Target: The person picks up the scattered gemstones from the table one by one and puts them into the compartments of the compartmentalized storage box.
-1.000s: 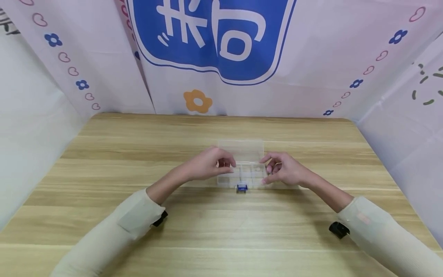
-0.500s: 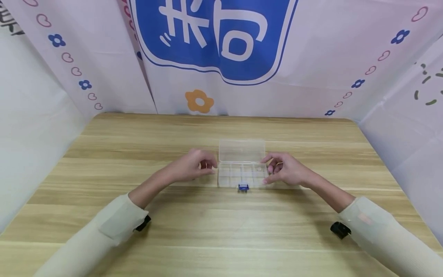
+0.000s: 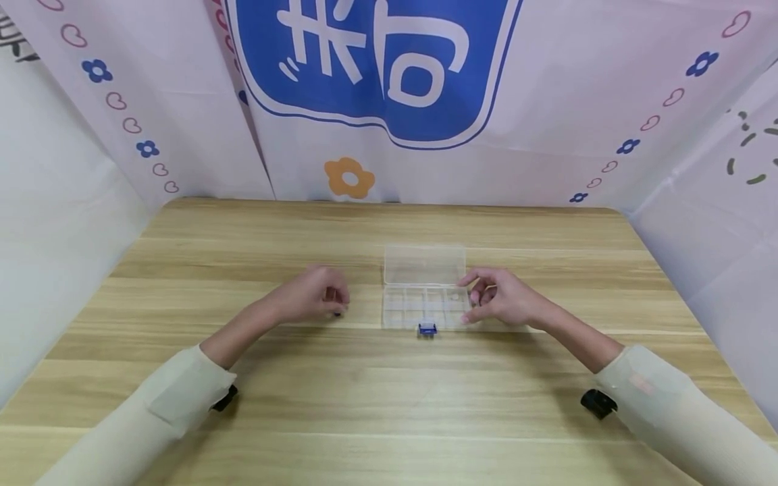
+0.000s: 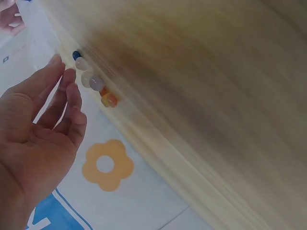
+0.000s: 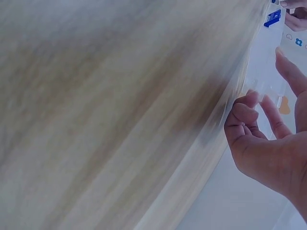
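A clear pill box with divided compartments stands on the table, its transparent lid swung back and a blue latch in front. My right hand holds the box by its right end, thumb at the front corner and index finger near the hinge. To the left of the box, my left hand is low over the table, fingers bent. In the left wrist view, several capsules lie beside its fingertips: a blue-and-white capsule, pale capsules and orange-yellow ones. Nothing shows between those fingers.
The wooden table extends to a printed white cloth behind it, with more cloth at both sides. A small pale spot shows in the box's back right compartment. Black wrist straps sit under the sleeves.
My left hand has drawn away from over the pill box, moving left across the table to the capsules. The right hand has stayed at the box's right end.
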`<state>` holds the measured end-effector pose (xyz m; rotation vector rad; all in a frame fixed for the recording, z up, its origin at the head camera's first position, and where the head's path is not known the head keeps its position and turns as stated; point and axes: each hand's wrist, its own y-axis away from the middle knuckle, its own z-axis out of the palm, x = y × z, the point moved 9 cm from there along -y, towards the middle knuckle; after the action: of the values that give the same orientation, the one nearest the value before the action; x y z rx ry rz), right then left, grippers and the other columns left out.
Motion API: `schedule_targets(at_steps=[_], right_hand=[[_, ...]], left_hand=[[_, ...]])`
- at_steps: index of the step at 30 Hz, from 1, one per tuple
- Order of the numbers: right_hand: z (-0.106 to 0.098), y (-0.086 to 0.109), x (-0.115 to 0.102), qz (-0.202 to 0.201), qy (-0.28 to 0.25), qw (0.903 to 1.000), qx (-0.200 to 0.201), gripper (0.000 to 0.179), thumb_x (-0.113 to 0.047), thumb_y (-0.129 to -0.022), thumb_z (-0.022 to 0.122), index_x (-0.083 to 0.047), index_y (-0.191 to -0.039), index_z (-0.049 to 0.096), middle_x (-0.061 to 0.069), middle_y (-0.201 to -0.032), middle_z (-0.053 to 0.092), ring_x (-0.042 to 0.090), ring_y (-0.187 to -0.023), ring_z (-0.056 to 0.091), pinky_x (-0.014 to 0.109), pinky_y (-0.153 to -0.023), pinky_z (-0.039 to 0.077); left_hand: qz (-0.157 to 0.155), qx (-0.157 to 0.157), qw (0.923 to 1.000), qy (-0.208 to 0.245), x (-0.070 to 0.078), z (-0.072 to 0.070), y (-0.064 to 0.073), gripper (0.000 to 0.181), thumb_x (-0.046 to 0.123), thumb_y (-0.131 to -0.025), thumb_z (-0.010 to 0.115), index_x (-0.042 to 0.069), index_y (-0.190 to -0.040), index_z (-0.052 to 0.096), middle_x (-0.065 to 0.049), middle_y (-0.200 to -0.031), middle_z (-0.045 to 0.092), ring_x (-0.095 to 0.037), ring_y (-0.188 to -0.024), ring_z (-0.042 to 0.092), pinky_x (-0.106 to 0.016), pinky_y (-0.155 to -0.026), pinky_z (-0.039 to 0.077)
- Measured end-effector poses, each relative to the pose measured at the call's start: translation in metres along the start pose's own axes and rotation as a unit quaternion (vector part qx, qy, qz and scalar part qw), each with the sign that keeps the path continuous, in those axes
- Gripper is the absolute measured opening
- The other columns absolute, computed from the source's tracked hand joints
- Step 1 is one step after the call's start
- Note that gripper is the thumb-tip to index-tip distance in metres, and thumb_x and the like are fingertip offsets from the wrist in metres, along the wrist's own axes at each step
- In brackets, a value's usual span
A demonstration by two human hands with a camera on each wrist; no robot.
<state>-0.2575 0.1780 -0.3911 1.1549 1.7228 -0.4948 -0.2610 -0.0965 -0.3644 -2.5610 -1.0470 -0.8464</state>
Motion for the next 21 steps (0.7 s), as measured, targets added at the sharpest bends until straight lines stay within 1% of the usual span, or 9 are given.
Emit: schedule_targets(at_steps=[3,4,7,9,10,13,15,16,21], right_hand=[[0.0001,0.0,0.0004,0.0,-0.002,1.0,-0.001,0.059,0.001,-0.078,0.087,0.009,-0.128,0.058,0.014,-0.092,0.059,0.02,-0.075,0.057,0.022,-0.065,0.051],[0.0003,0.0001,0.0006,0.001,-0.002,1.0,-0.001,0.059,0.001,-0.078,0.087,0.009,-0.128,0.058,0.014,-0.091,0.059,0.019,-0.075,0.057,0.022,-0.065,0.051],[0.0006,0.0,0.0009,0.002,-0.004,1.0,0.0,0.059,0.002,-0.078,0.087,0.009,-0.128,0.058,0.014,-0.091,0.059,0.019,-0.074,0.056,0.022,-0.065,0.051],[0.0006,-0.0002,0.0009,0.001,-0.004,1.0,0.001,0.058,0.002,-0.078,0.088,0.009,-0.128,0.059,0.014,-0.091,0.059,0.019,-0.074,0.056,0.022,-0.065,0.051],[0.0006,-0.0003,0.0008,0.0,-0.004,1.0,0.001,0.058,0.002,-0.077,0.088,0.009,-0.128,0.059,0.013,-0.09,0.059,0.019,-0.074,0.055,0.022,-0.065,0.05],[0.0002,-0.0005,0.0007,0.0,-0.004,1.0,0.0,0.058,0.001,-0.077,0.088,0.009,-0.127,0.059,0.013,-0.09,0.059,0.019,-0.073,0.055,0.023,-0.065,0.05],[-0.0002,-0.0005,0.0011,0.001,-0.005,1.0,0.0,0.058,0.001,-0.077,0.088,0.009,-0.127,0.059,0.013,-0.09,0.058,0.019,-0.073,0.055,0.023,-0.065,0.051],[-0.0005,-0.0005,0.0014,0.002,-0.005,1.0,0.0,0.058,0.002,-0.077,0.088,0.009,-0.127,0.059,0.013,-0.09,0.058,0.019,-0.073,0.055,0.023,-0.065,0.051],[-0.0015,-0.0013,0.0016,0.003,0.003,1.0,0.004,0.058,0.001,-0.077,0.088,0.008,-0.127,0.06,0.013,-0.089,0.059,0.018,-0.073,0.053,0.022,-0.063,0.049]], left_hand=[[-0.003,-0.004,1.0,-0.003,-0.002,0.0006,0.0019,0.009,-0.006,-0.085,0.081,0.001,-0.086,0.075,-0.004,-0.085,0.069,-0.013,-0.076,0.066,-0.027,-0.07,0.058],[-0.003,-0.005,1.0,-0.007,-0.0027,0.0012,0.002,0.01,-0.006,-0.084,0.081,0.001,-0.086,0.075,-0.004,-0.085,0.07,-0.014,-0.077,0.066,-0.029,-0.074,0.058],[0.003,-0.003,0.9997,-0.024,-0.0035,0.0017,0.0014,0.012,-0.005,-0.08,0.085,0.003,-0.084,0.076,-0.002,-0.083,0.071,-0.015,-0.079,0.067,-0.039,-0.084,0.057],[0.007,-0.001,0.9993,-0.036,-0.0039,0.002,0.0008,0.014,-0.003,-0.078,0.087,0.005,-0.082,0.076,0.0,-0.082,0.071,-0.015,-0.079,0.067,-0.046,-0.09,0.053],[0.01,0.0,0.9991,-0.042,-0.0038,0.0019,0.0006,0.014,-0.002,-0.077,0.088,0.006,-0.081,0.076,0.001,-0.081,0.071,-0.015,-0.079,0.067,-0.048,-0.091,0.051],[0.011,-0.001,0.9987,-0.051,-0.0044,0.0021,0.0002,0.015,0.0,-0.077,0.089,0.008,-0.079,0.076,0.004,-0.079,0.071,-0.012,-0.077,0.066,-0.045,-0.088,0.052],[0.011,-0.004,0.9985,-0.053,-0.0042,0.0026,-0.0002,0.015,0.0,-0.078,0.088,0.008,-0.078,0.076,0.004,-0.078,0.07,-0.011,-0.076,0.065,-0.042,-0.084,0.055],[0.012,-0.006,0.9986,-0.052,-0.0041,0.0029,-0.0003,0.015,-0.001,-0.079,0.087,0.008,-0.078,0.075,0.005,-0.078,0.07,-0.01,-0.076,0.066,-0.04,-0.082,0.056],[0.012,-0.012,0.9987,-0.049,-0.0034,0.0039,-0.0011,0.016,-0.002,-0.081,0.085,0.008,-0.075,0.075,0.005,-0.076,0.07,-0.008,-0.074,0.065,-0.036,-0.078,0.058]])
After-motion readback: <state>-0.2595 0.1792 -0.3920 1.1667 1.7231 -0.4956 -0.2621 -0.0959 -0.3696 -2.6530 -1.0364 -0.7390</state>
